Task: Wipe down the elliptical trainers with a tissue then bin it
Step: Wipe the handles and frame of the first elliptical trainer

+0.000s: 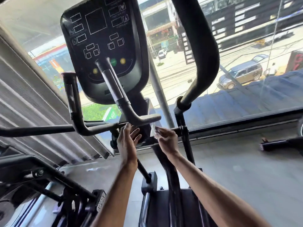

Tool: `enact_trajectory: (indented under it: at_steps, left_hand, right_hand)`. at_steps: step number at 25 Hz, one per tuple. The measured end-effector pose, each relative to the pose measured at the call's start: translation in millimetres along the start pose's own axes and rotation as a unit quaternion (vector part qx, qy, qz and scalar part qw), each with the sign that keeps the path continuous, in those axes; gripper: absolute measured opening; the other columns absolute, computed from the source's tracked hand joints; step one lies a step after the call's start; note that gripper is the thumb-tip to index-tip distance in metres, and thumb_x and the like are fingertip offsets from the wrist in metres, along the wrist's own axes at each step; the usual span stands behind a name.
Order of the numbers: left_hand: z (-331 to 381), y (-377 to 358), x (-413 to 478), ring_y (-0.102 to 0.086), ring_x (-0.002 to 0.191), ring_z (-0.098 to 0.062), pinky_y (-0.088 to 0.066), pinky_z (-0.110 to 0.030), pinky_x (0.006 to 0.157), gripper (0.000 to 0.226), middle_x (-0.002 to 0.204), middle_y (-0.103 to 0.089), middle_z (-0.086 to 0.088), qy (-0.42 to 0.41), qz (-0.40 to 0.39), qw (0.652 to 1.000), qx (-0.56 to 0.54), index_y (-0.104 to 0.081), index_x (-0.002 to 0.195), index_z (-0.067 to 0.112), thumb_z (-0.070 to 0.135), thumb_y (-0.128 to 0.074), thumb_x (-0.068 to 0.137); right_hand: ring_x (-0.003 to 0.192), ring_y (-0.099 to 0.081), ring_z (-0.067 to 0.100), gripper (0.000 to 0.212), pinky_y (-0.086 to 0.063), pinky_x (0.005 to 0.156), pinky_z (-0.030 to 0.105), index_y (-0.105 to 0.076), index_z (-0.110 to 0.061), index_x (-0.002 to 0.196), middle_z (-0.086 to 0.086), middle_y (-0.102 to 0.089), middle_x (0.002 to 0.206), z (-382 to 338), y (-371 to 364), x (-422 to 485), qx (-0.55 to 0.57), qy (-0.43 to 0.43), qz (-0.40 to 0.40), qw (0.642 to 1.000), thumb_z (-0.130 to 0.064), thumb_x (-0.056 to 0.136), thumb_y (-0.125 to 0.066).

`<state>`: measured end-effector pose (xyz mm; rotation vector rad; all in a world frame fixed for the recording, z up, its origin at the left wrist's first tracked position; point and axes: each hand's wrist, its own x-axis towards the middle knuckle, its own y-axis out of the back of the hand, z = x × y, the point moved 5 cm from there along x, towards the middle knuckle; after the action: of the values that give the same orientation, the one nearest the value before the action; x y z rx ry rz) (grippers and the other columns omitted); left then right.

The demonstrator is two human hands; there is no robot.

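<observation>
A black elliptical trainer fills the view, with its console [105, 46] up at the centre and two fixed handlebars [141, 119] just below it. My right hand [165, 141] pinches a small white tissue [153, 131] right under the end of the right fixed handlebar. My left hand [128, 141] is raised beside it with straight fingers, its fingertips at the underside of the handlebar joint. The tall moving arm [201, 51] of the trainer rises on the right.
A second machine's frame [49, 177] stands at the lower left. A large window [229, 54] ahead looks onto a street with cars. Grey floor [237, 169] stretches to the right, where another machine's foot [278, 144] pokes in.
</observation>
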<state>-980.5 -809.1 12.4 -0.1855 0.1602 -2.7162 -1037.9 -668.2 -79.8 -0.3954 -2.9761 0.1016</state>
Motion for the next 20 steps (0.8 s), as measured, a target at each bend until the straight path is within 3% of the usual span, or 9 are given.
enact_trajectory:
  at_steps: [2,4,6,8,11,13,15,17,20]
  left_hand:
    - [-11,10,3,-0.070,0.112,-0.024,-0.057,-0.036,0.085,0.015,0.123,-0.072,-0.010,0.039,0.011,0.999,0.036,-0.069,0.107,0.025,0.021,-0.056,0.104]
    - [-14,14,7,-0.069,0.112,-0.020,-0.059,-0.037,0.085,0.027,0.130,-0.070,-0.005,0.041,-0.036,0.990,0.128,-0.067,0.120,0.025,0.016,-0.067,0.094]
    - [-14,15,8,-0.072,0.108,-0.014,-0.059,-0.038,0.089,0.049,0.126,-0.071,0.003,0.035,-0.106,0.977,0.181,-0.068,0.126,0.028,0.030,-0.081,0.079]
    - [-7,14,7,-0.075,0.099,-0.013,-0.061,-0.040,0.090,0.030,0.110,-0.078,0.003,0.004,-0.141,0.964,0.226,-0.077,0.107,0.033,0.031,-0.084,0.078]
    - [-6,17,7,-0.077,0.090,-0.016,-0.063,-0.043,0.085,0.008,0.090,-0.079,0.009,-0.042,-0.134,0.950,0.281,-0.079,0.085,0.036,0.031,-0.082,0.081]
    - [-4,18,2,-0.074,0.086,-0.015,-0.061,-0.028,0.077,0.010,0.087,-0.076,0.011,-0.068,-0.089,0.950,0.292,-0.074,0.080,0.029,0.025,-0.081,0.087]
    - [4,19,-12,-0.070,0.081,-0.011,-0.050,-0.013,0.068,0.012,0.086,-0.074,0.008,-0.099,-0.018,0.954,0.283,-0.071,0.083,0.027,0.020,-0.078,0.091]
    - [6,12,-25,-0.067,0.074,-0.004,-0.052,-0.017,0.068,0.007,0.084,-0.074,0.007,-0.123,0.002,0.959,0.253,-0.074,0.086,0.021,0.017,-0.078,0.090]
    - [0,9,-30,-0.071,0.076,-0.001,-0.059,-0.024,0.075,0.003,0.086,-0.077,0.009,-0.145,-0.045,0.959,0.241,-0.077,0.092,0.018,0.016,-0.079,0.090]
  right_hand:
    - [0.091,-0.073,0.007,0.023,-0.059,0.088,0.028,-0.077,-0.016,0.109,0.002,-0.078,0.107,-4,0,-16,0.083,-0.052,-0.059,0.993,-0.004,0.091,-0.069]
    - [0.093,-0.072,0.019,0.018,-0.059,0.086,0.038,-0.078,-0.017,0.100,0.010,-0.077,0.106,-17,-2,-25,0.125,-0.064,-0.120,0.983,-0.004,0.092,-0.068]
    - [0.090,-0.072,0.019,0.015,-0.061,0.078,0.031,-0.077,-0.011,0.099,0.015,-0.074,0.108,-32,-2,-33,0.121,-0.051,-0.182,0.974,-0.001,0.092,-0.067]
    - [0.085,-0.072,0.013,0.016,-0.060,0.073,0.025,-0.074,-0.005,0.106,0.014,-0.074,0.106,-44,4,-37,0.089,-0.043,-0.210,0.973,-0.001,0.093,-0.067]
    - [0.084,-0.073,0.007,0.020,-0.059,0.074,0.028,-0.075,-0.011,0.110,0.006,-0.076,0.103,-50,16,-40,0.040,-0.024,-0.162,0.986,-0.011,0.090,-0.075]
    - [0.088,-0.073,0.009,0.024,-0.059,0.079,0.034,-0.073,-0.030,0.105,-0.006,-0.076,0.100,-45,21,-45,-0.004,-0.019,-0.069,0.997,-0.034,0.083,-0.082]
    - [0.086,-0.073,0.017,0.036,-0.061,0.081,0.043,-0.068,-0.036,0.098,-0.003,-0.076,0.095,-37,20,-51,-0.006,-0.057,0.010,0.998,-0.057,0.073,-0.082]
    - [0.083,-0.070,0.022,0.034,-0.059,0.084,0.044,-0.069,-0.024,0.105,0.012,-0.076,0.101,-33,7,-61,0.111,-0.113,-0.014,0.987,-0.044,0.080,-0.083]
    - [0.080,-0.069,0.019,0.037,-0.060,0.077,0.029,-0.063,0.006,0.124,0.027,-0.069,0.106,-44,-9,-70,0.270,-0.134,-0.083,0.950,-0.013,0.093,-0.071]
